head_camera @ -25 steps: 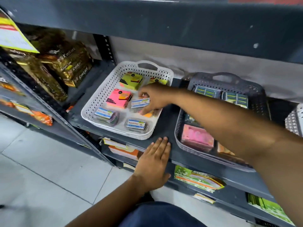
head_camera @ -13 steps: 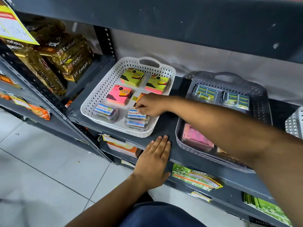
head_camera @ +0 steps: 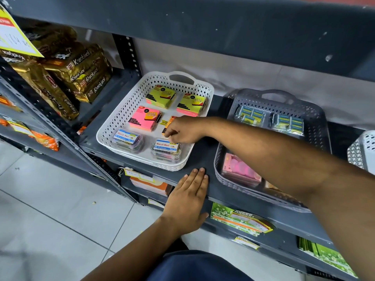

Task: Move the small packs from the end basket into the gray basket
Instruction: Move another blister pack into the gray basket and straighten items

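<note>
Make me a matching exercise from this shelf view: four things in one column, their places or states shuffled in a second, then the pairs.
1. white basket
2. gray basket
3. left hand
4. pink sticky notes

A. flat on the shelf edge
B. right of the other basket
C. next to the Krackjack packs
D. inside the white basket

Pairs: 1-C, 2-B, 3-A, 4-D

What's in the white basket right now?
In the white basket: two yellow note pads, a pink pad, two clear clip boxes. The right hand covers most of an orange pad.
</note>
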`<state>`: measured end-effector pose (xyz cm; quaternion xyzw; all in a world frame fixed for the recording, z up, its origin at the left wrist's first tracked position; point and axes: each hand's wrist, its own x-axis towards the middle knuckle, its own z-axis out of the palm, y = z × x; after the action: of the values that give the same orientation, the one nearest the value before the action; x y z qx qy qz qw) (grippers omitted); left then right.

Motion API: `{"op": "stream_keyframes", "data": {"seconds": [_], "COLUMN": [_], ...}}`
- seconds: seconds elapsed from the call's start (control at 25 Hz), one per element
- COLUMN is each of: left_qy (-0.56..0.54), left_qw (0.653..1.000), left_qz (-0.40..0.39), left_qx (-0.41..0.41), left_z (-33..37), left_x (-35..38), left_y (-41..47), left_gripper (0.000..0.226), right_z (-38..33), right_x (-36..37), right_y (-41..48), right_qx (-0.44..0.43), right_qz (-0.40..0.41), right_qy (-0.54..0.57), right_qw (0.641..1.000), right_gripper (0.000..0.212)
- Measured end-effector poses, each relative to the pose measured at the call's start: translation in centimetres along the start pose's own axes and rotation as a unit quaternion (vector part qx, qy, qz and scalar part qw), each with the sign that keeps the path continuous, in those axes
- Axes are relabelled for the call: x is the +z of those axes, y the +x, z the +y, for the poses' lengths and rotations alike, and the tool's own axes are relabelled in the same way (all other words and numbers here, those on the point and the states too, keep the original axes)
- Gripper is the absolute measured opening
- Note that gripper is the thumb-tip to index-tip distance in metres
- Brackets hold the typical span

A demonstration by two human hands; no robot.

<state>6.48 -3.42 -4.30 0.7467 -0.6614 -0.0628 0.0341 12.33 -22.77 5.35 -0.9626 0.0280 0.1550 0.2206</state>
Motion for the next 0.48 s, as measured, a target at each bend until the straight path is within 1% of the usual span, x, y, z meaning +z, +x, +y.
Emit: {"op": "stream_keyframes", "data": {"seconds": [0.12,0.24,0.36,0.44,0.48], "left_qy": [-0.004,0.008,0.004,-0.010,-0.012], "left_qw": [1.000,1.000,1.000,1.000,0.999], "left_qz": [0.003,0.007,0.008,0.027,0.036], "left_qx": [-0.002,-0.008,-0.011,-0.012,-0.018], "left_z": [-0.1,-0.1,0.5,0.5,0.4], "left_x": [0.1,0.0,-0.3,0.1,0.2], "left_y": [-0.1,-0.2,-0.3,-0.2,-0.2], "left_gripper": [0.097,0.096,0.097,0.095,0.092], "right_z": [0.7,3.3,7.2,10.7,12.4], "right_x": [-1.6,-4.0,-6.0,-6.1,-5.7], "right_y": [-1.3,-5.4,-12.6,-19.1,-22.6], "right_qx": [0.020,0.068,0.139,0.218,0.272], "right_qz": [0.057,0.125,0.239,0.275,0.281], "right_qy": [0.015,0.002,0.009,0.049,0.070], "right_qw": [0.998,0.990,0.961,0.935,0.918], "right_gripper": [0.034,0.034,0.030,0.029,0.030]}}
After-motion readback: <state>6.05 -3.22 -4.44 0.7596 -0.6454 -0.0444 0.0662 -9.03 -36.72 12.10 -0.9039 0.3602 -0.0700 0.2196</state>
